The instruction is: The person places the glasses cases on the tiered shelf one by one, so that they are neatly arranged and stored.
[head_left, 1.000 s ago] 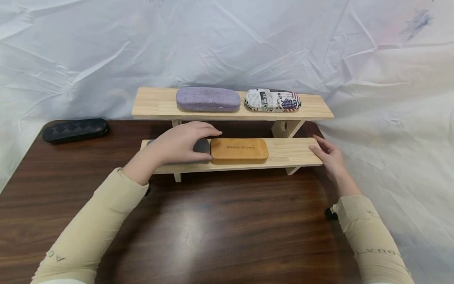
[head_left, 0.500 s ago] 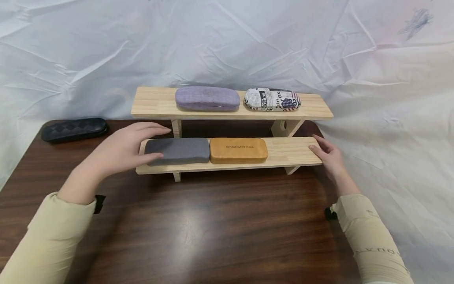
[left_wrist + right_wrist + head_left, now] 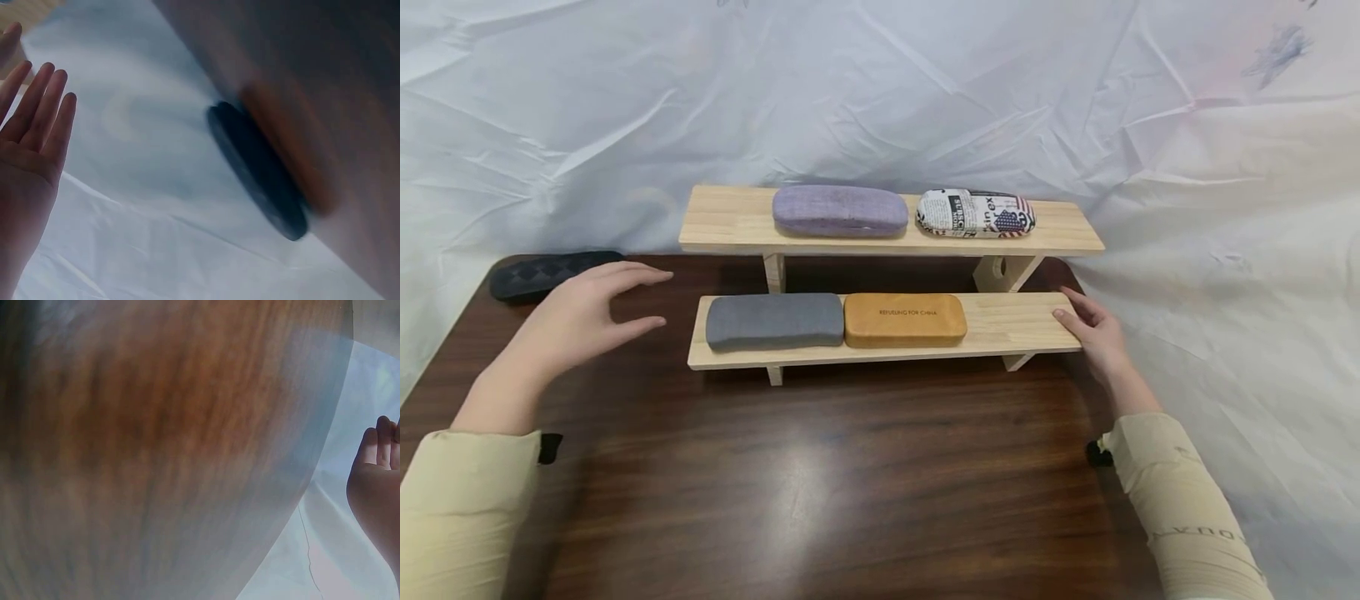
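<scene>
My left hand is empty above the table's left side, thumb and fingers spread apart. It partly covers a black glasses case with a diamond pattern, which lies at the back left; the left wrist view shows this case whole. My right hand holds the right end of the lower board of a two-tier wooden shelf, thumb on top. On that board a grey glasses case sits against a tan one with printed lettering. The upper board bears a purple glasses case and a newspaper-print one.
The shelf stands on a dark brown wooden table. A crumpled white sheet hangs behind the table and down its right side.
My left hand has moved left, away from the grey and tan glasses cases, towards the black one. The right hand stays at the shelf's end.
</scene>
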`<action>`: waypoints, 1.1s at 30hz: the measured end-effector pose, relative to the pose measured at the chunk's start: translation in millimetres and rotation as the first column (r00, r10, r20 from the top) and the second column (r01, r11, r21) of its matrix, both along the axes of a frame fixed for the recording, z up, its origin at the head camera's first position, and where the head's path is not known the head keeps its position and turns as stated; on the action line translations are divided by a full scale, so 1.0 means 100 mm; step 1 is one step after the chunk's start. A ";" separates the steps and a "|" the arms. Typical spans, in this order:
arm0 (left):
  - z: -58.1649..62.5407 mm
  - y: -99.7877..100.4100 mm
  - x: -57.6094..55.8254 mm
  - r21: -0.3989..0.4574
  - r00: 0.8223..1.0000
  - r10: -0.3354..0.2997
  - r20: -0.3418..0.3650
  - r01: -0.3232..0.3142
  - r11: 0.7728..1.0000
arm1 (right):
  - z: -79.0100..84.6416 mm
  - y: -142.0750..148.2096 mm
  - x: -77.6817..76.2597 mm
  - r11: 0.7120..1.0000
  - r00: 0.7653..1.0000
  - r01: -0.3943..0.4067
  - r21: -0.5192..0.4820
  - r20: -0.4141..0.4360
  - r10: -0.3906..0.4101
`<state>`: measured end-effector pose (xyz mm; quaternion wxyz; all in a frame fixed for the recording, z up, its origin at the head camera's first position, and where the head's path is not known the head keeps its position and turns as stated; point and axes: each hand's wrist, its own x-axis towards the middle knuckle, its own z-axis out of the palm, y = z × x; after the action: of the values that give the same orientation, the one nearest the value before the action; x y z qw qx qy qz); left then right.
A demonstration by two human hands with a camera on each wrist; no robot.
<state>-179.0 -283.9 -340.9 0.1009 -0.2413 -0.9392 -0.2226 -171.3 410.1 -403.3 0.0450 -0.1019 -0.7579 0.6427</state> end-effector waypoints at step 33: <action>-0.54 -0.90 -0.57 0.003 0.950 0.312 0.023 -0.313 0.950 | 0.00 -0.04 0.01 1.000 0.999 0.006 0.005 -0.031 -0.006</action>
<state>-236.5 -374.0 -395.1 0.1251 -0.0867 -0.9658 -0.2098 -170.3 406.2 -403.1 0.0590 -0.0941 -0.7586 0.6420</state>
